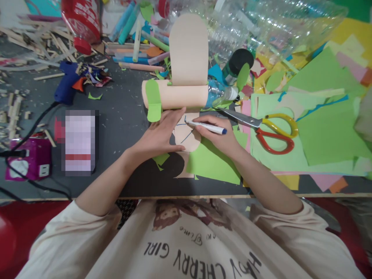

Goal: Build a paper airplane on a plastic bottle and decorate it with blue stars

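Observation:
My right hand (pixel 217 135) grips a white marker (pixel 207 126) with a blue end, its tip on the lower cream paper wing (pixel 188 135). Blue lines show on that wing. Lying flat, my left hand (pixel 162 133) has its fingers spread along the wing's left side and up to the wrapped bottle. That plastic bottle (pixel 216 93) rests on its side, wrapped in cream paper (pixel 183 97), with a green paper strip (pixel 154 100) at its left end. A second, round-ended cream wing (pixel 188 50) extends away from the bottle's far side.
Scissors (pixel 261 126) with yellow and red handles lie on green paper sheets (pixel 279 155) at the right. A blue glue gun (pixel 66 83), wood sticks, several markers (pixel 136 42) and clear plastic bottles (pixel 247 27) crowd the table. A purple box (pixel 31 157) sits at left.

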Demonstrator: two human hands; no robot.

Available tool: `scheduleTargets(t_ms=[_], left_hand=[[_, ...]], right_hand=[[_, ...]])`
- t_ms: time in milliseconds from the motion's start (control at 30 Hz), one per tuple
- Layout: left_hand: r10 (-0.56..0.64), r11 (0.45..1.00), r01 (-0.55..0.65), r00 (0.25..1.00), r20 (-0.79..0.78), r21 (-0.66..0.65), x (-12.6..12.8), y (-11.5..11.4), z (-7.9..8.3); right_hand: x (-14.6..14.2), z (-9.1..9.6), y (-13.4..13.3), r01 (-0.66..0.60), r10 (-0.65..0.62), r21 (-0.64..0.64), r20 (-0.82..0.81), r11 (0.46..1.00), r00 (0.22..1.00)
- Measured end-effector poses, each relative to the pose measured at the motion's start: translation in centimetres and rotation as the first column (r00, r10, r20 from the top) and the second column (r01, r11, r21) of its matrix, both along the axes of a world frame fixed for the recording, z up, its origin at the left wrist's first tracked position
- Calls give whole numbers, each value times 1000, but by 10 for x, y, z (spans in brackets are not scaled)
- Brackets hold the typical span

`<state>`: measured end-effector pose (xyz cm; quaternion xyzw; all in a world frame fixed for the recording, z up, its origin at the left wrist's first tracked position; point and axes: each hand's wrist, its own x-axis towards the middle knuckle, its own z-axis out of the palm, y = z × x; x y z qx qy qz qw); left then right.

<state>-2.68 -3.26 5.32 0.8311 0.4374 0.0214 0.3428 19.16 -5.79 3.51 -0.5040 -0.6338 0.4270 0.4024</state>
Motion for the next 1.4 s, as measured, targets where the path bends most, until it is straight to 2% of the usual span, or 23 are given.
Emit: scheduleTargets(t_ms=[600, 867, 1067, 1400], left_hand=[[-5, 1000, 5, 1000, -1, 15, 0, 0, -1], [-9, 1000, 8, 1000, 21, 23, -1, 0, -2], [-6, 999, 5, 1000, 29, 32, -1, 0, -4], [-2, 1000, 2, 1000, -4, 1, 0, 0, 2]], right_hand=[[0, 4, -3, -117, 118, -28, 16, 993, 993], [0, 6, -5, -195, 195, 5, 1, 981, 981], [0, 7, -6, -236, 236, -11, 0, 972, 972], [1, 8, -5, -338, 339, -77, -4, 938, 941]])
